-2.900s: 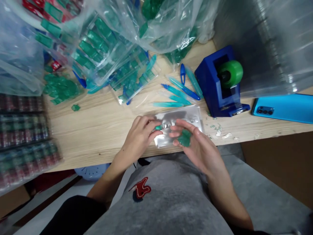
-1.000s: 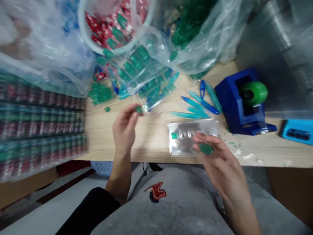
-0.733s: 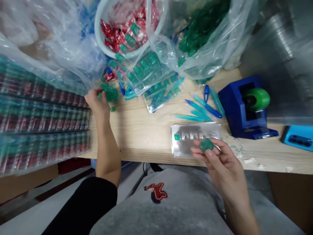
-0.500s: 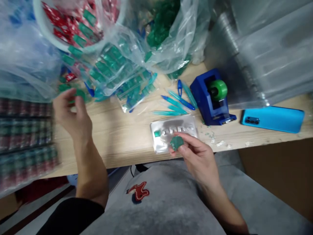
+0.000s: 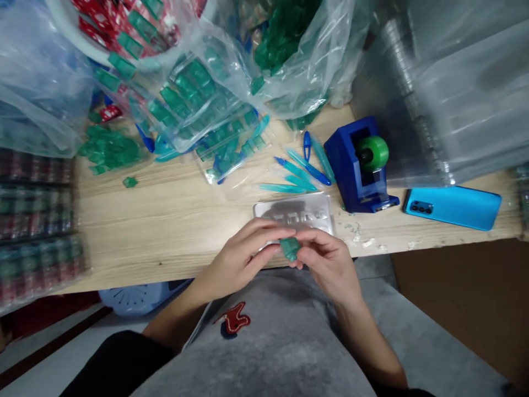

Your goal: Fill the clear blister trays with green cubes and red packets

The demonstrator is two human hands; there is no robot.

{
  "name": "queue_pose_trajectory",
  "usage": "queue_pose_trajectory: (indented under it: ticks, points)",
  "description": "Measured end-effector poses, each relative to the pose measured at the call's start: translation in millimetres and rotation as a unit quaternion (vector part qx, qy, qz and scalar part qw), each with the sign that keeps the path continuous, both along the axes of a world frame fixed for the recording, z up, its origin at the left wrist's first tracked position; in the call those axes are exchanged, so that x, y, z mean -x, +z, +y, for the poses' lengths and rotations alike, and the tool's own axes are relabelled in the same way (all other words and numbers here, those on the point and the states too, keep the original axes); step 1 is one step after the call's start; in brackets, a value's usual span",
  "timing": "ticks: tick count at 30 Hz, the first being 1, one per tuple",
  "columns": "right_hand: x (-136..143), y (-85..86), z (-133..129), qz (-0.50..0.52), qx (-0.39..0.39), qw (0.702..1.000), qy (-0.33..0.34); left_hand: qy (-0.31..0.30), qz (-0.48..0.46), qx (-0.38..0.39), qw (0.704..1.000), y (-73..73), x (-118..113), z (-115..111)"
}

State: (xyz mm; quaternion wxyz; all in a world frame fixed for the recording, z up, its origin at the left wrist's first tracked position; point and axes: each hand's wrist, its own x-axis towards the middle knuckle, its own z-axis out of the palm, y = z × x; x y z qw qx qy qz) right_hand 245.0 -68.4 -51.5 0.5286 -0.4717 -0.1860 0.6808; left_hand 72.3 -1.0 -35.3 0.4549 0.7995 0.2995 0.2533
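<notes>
Both my hands meet over the front edge of the table around a small translucent green piece [image 5: 290, 248], roughly faceted like a plastic gem. My right hand [image 5: 333, 264] pinches it between thumb and fingers. From the other side, the thumb and fingertips of my left hand [image 5: 243, 256] close on its left edge. Just behind the fingers lies a clear plastic blister tray [image 5: 264, 209] with a row of moulded hollows; my hands cover its near part. A heap of similar green pieces [image 5: 109, 148] sits at the left, with one loose green piece [image 5: 130, 182] in front of it.
Blue and turquoise plastic sticks [image 5: 303, 173] lie behind the tray, beside a blue tape dispenser [image 5: 357, 165]. A blue phone [image 5: 452, 207] rests at right. Bags of green pieces [image 5: 190, 94], a white tub [image 5: 68, 33] with red packets, and packed trays [image 5: 39, 220] stand around.
My left hand has come from the green heap at left across to my right hand and closed at the green piece. A loose green piece shows by the heap.
</notes>
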Motion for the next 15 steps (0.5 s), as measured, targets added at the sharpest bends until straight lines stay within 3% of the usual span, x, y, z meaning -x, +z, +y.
queue_pose_trajectory:
  ticks: [8,15]
  points:
    - [4,3.7,8,0.094,0.026,0.995,0.009,0.025,-0.05,0.026,0.998,-2.4,0,9]
    - [-2,-3.9,1,0.108,0.053,0.992,0.05,0.017,-0.025,0.061,0.998,-9.0,16,-4]
